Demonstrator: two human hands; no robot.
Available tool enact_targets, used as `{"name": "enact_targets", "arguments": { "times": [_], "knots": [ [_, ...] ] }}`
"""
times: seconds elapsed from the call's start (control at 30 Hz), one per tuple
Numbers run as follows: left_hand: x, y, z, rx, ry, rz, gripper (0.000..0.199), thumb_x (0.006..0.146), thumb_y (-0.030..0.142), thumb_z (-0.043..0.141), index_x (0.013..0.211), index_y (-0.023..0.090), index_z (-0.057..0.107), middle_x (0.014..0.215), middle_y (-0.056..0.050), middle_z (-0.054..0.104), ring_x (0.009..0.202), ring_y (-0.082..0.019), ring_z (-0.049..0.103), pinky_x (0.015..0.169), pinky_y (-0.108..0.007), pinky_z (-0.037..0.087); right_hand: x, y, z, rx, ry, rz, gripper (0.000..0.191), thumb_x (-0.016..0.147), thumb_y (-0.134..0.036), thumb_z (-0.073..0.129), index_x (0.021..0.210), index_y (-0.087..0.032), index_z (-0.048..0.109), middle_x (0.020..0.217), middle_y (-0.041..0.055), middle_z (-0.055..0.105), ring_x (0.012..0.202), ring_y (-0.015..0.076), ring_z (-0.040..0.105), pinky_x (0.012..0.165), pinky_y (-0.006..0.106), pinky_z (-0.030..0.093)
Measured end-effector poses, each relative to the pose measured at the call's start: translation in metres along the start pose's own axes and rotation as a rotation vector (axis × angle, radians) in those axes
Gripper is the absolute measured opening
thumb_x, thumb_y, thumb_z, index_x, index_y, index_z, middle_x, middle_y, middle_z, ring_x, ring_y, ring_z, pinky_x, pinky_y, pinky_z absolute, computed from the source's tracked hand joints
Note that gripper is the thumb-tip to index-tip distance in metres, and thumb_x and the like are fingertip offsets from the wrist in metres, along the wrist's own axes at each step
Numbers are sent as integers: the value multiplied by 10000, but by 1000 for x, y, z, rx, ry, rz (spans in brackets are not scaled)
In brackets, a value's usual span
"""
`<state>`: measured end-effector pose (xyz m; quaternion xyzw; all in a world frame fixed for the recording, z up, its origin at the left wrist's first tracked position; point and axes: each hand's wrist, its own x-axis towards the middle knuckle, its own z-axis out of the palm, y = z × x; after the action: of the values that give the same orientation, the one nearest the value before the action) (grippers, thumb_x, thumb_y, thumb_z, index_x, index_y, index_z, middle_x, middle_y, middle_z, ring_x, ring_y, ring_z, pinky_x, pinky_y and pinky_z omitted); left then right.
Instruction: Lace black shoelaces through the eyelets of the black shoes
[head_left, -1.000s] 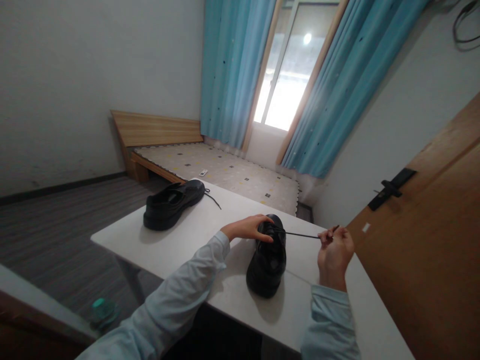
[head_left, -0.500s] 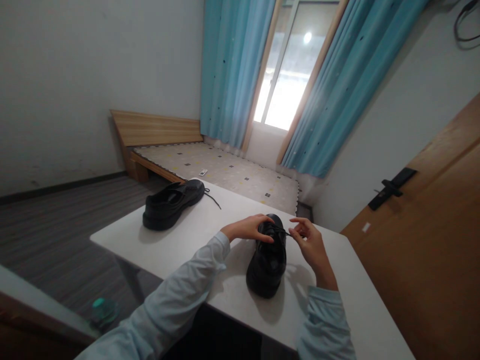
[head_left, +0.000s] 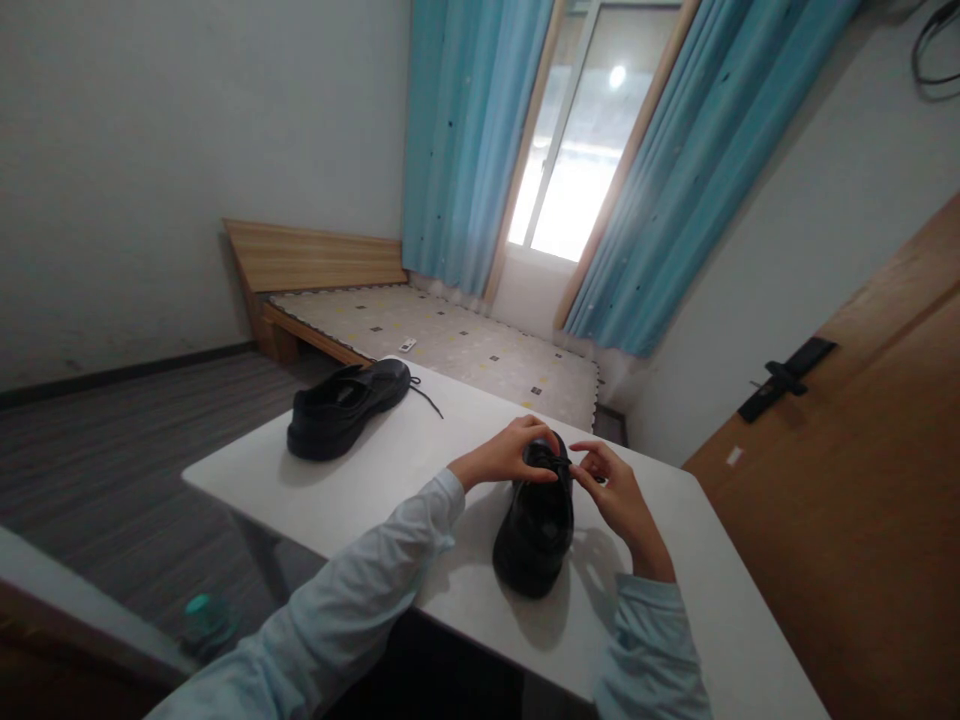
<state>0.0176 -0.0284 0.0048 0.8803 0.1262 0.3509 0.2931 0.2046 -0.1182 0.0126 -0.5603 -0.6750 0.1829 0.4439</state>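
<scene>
A black lace-up shoe (head_left: pixel 534 540) sits on the white table (head_left: pixel 405 490), its heel towards me. My left hand (head_left: pixel 517 452) reaches over its left side, thumb and fingers closed at the black shoelace (head_left: pixel 553 462) on top. From the right, my right hand (head_left: pixel 611 490) pinches the lace close to the shoe with thumb and forefinger. Its other fingers are loosely bent. The lace ends are mostly hidden by my fingers. A second black shoe (head_left: pixel 337 420) lies near the table's left end, and its loose lace trails to the right.
Beyond the table is a bed with a patterned mattress (head_left: pixel 457 340) and a small white object (head_left: pixel 407 345) on it. A wooden door (head_left: pixel 862 480) stands at right. On the floor at lower left is a bottle with a green cap (head_left: pixel 199 605).
My right hand has moved slightly left, closer to the shoe, and less lace shows between them. My left hand has shifted a little right over the laces. Both shoes have stayed in place.
</scene>
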Motion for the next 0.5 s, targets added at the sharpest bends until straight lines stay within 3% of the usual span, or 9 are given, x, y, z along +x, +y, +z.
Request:
{"name": "enact_targets", "arguments": {
  "times": [0.17,0.5],
  "knots": [
    [1,-2,5,101,52,44,140,691,339,727,721,202,716,1047,-67,594,1046,-214,495,985,-371,335,0,-1,0,0,-25,2,260,787,-360,605,981,-190,565,610,-40,482,574,138,492,587,267,417],
    [3,-10,12,230,103,122,137,669,372,740,746,258,750,1066,-49,618,1047,-224,471,922,-354,383,1,-1,-1,2,-55,7,232,798,-321,593,991,-196,569,621,-43,483,596,136,499,629,270,425]
  ]
}}
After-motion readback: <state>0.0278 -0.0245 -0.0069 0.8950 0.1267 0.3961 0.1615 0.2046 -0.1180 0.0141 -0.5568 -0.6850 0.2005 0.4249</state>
